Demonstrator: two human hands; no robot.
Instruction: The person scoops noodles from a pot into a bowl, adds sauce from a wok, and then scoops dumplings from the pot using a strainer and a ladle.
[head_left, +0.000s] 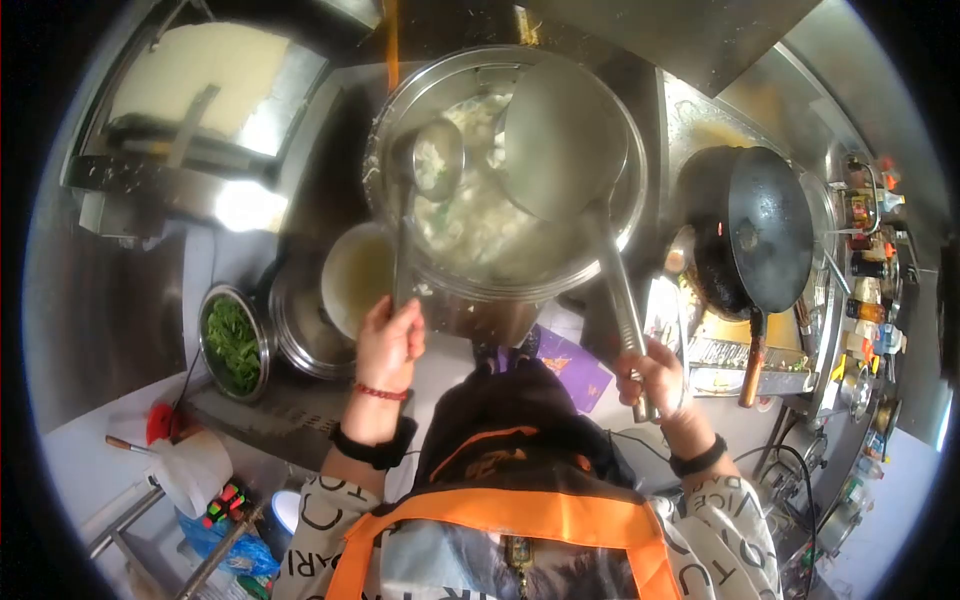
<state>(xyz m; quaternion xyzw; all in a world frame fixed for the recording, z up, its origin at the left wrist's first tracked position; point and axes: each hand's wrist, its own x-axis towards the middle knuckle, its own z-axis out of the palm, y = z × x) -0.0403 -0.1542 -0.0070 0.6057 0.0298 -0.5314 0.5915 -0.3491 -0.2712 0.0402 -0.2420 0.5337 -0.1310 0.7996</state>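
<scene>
My left hand [390, 343] is closed round the handle of a ladle [450, 150], whose bowl holds some white pieces over the left side of a large metal pot [640, 215]. The handle of a wide round metal strainer or skimmer [562, 140] is in my right hand [650, 380], its head above the right part of the pot. Below it, cloudy liquid with pale pieces and bits of green [480, 235] fills the pot. A bowl of yellowish liquid [358, 275] stands just beyond my left hand.
At the right, a black wok [770, 230] with a wooden handle rests near bottles and jars [865, 310]. A metal bowl of green leaves [233, 345] is at the left. The upper left holds a tray with a pale sheet [200, 80].
</scene>
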